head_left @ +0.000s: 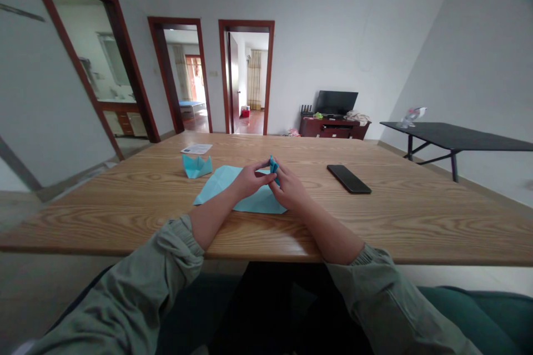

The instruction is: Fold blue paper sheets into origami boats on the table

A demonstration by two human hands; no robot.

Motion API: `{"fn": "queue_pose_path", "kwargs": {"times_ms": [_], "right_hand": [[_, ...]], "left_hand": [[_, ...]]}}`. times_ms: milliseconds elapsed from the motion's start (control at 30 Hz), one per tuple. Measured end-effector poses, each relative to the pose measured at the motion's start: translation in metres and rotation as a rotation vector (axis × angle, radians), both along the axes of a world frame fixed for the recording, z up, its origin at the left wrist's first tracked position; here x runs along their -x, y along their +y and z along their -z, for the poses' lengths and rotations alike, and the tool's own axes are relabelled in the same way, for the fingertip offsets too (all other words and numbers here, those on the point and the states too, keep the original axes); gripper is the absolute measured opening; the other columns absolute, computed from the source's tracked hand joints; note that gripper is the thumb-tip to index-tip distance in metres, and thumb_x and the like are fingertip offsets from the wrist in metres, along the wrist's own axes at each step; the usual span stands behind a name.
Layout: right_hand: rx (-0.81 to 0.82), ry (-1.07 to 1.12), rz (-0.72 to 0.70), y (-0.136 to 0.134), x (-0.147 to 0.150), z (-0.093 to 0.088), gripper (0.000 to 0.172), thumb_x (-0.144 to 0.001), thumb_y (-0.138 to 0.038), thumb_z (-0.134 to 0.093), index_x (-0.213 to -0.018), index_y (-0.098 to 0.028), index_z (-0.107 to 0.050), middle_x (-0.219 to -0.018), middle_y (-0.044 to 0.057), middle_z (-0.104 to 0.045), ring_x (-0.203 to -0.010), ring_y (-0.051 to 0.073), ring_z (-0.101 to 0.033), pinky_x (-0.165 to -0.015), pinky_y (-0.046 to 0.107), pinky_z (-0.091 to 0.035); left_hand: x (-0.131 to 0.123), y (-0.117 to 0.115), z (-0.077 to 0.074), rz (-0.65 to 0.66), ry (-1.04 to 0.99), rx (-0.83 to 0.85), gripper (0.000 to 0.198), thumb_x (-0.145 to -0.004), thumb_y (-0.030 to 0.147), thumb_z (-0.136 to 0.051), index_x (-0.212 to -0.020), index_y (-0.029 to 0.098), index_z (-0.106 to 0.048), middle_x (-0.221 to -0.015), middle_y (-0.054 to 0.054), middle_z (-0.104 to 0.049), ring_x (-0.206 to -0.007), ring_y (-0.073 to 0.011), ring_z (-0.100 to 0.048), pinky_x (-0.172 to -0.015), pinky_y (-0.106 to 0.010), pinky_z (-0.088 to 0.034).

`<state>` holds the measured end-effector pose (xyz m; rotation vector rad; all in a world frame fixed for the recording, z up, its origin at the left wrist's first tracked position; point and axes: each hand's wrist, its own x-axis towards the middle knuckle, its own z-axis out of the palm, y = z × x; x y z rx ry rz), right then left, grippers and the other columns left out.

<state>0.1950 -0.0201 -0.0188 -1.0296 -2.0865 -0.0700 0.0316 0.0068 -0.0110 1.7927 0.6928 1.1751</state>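
Note:
Between my two hands stands a small folded piece of blue paper (273, 165), pinched at its edges above the table. My left hand (252, 178) grips it from the left with thumb and fingers. From the other side my right hand (288, 186) closes on the same folded paper, hiding much of it. Beneath both hands a light blue paper sheet (260, 203) with crease lines lies flat. A folded blue paper piece with pointed corners (196, 167) stands upright to the left of the sheet.
A black phone (348, 179) lies on the wooden table (416, 216) to the right. Toward the back left is a printed card (196, 148). Beyond the table, a black table (453, 136) stands at right, and a television (336, 102) sits on a cabinet.

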Motion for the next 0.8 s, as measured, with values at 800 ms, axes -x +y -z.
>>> {"fn": "queue_pose_path", "kwargs": {"times_ms": [800], "right_hand": [[0.16, 0.209, 0.201, 0.003, 0.004, -0.001, 0.044, -0.084, -0.019, -0.045, -0.126, -0.023, -0.055, -0.107, 0.006, -0.07, -0.096, 0.023, -0.065, -0.084, 0.034, -0.05]], "left_hand": [[-0.004, 0.0, 0.0, -0.313, 0.182, -0.275, 0.031, -0.08, 0.014, -0.052, -0.109, 0.021, -0.06, -0.099, -0.004, -0.068, -0.09, -0.0178, -0.064, -0.083, -0.031, -0.051]]}}
